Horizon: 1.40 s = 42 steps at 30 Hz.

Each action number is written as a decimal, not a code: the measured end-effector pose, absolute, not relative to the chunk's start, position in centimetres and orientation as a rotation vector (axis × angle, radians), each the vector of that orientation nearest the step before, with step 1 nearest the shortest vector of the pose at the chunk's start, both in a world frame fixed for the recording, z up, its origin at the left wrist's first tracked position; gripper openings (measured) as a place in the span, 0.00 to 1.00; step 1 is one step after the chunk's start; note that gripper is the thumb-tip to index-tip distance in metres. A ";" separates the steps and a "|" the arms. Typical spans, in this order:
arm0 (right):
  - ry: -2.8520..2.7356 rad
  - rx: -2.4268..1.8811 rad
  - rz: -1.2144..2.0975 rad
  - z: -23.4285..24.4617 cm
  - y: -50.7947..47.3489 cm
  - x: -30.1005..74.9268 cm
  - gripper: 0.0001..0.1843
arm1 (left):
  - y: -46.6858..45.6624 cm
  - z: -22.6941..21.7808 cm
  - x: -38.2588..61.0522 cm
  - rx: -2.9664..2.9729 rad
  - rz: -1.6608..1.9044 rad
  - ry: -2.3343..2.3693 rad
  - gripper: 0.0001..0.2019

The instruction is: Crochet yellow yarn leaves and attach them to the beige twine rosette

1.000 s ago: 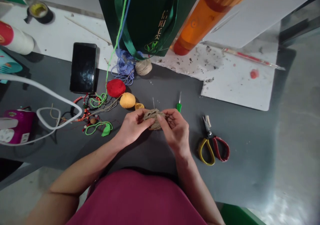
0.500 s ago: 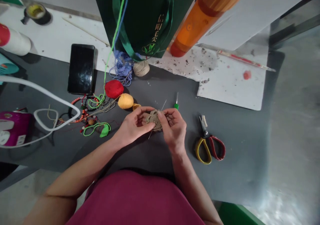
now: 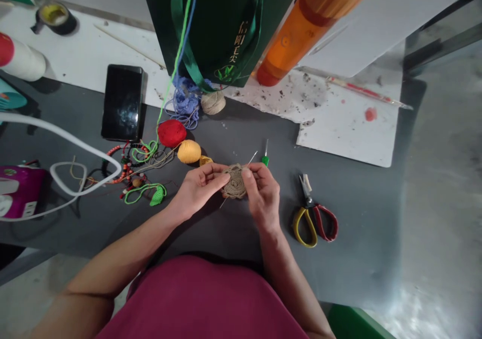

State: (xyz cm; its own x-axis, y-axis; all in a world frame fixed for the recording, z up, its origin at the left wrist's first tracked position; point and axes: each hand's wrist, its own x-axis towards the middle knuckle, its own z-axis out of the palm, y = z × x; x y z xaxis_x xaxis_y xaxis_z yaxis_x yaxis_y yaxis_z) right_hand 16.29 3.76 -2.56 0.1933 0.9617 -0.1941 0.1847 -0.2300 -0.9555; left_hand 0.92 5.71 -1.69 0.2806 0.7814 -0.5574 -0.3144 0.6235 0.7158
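Observation:
Between my two hands is a round tan crocheted piece (image 3: 235,182) with a scalloped edge, its spiral face turned up toward me. My left hand (image 3: 199,188) pinches its left edge between thumb and fingers. My right hand (image 3: 262,191) grips the right edge, thumb on top. A thin metal crochet hook or needle (image 3: 253,157) pokes out past the top right of the piece, and a thin end shows below left; the middle is hidden. Just beyond my right hand lies a small tool with a green handle (image 3: 265,160).
Right of my hands lie open scissors (image 3: 309,204) with yellow and red handles. Red yarn (image 3: 172,133), yellow yarn (image 3: 189,151), beige yarn (image 3: 213,103) and a phone (image 3: 122,103) lie at the left. Behind stand a green bag (image 3: 222,32) and an orange bottle (image 3: 289,37). A white cable (image 3: 64,133) loops at far left.
The crocheted piece has been flattened and tilted, so more of its spiral face shows. My left thumb has drawn back toward its edge, and the thin metal tool has shifted angle.

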 end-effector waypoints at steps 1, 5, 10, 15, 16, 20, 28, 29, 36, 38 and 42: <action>-1.144 -1.595 1.112 -2.4 3.7 16.3 0.11 | 5.7 -1.8 0.9 0.532 0.799 1.058 0.16; -1.157 -1.556 1.168 -2.4 3.3 16.2 0.10 | 5.8 -2.1 1.0 0.547 0.897 1.103 0.18; -1.122 -1.560 1.169 -2.8 3.2 16.2 0.08 | 5.7 -1.9 1.0 0.544 0.835 1.067 0.19; -1.142 -1.563 1.166 -2.9 3.3 16.4 0.08 | 5.7 -1.7 0.9 0.570 0.800 1.070 0.17; -1.149 -1.572 1.151 -2.9 3.3 16.4 0.08 | 5.7 -1.6 0.8 0.576 0.788 1.053 0.16; -1.195 -1.575 1.097 -2.8 3.3 16.2 0.07 | 5.8 -1.4 0.7 0.595 0.755 1.016 0.14; -1.251 -1.548 1.077 -3.0 3.1 15.7 0.06 | 5.8 -1.9 0.9 0.680 0.785 1.115 0.12; -1.241 -1.566 1.061 -3.2 3.1 15.7 0.06 | 5.9 -1.8 0.9 0.664 0.777 1.094 0.12; -1.181 -1.590 1.095 -3.5 3.4 15.9 0.07 | 5.9 -1.6 0.8 0.581 0.779 1.056 0.12; -1.191 -1.576 1.092 -3.2 3.3 15.9 0.07 | 5.8 -1.7 1.0 0.602 0.795 1.101 0.14; -1.235 -1.540 1.035 -3.0 3.1 15.9 0.11 | 5.8 -1.7 1.3 0.540 0.862 1.114 0.19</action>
State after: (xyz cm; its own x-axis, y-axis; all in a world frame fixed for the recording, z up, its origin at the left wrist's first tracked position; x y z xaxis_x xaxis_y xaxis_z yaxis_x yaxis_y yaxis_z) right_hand 15.89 3.13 -3.00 0.1574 0.9844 -0.0789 0.2496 -0.1169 -0.9613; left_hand 1.25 5.76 -1.74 0.1822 0.8180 -0.5457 -0.3224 0.5740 0.7528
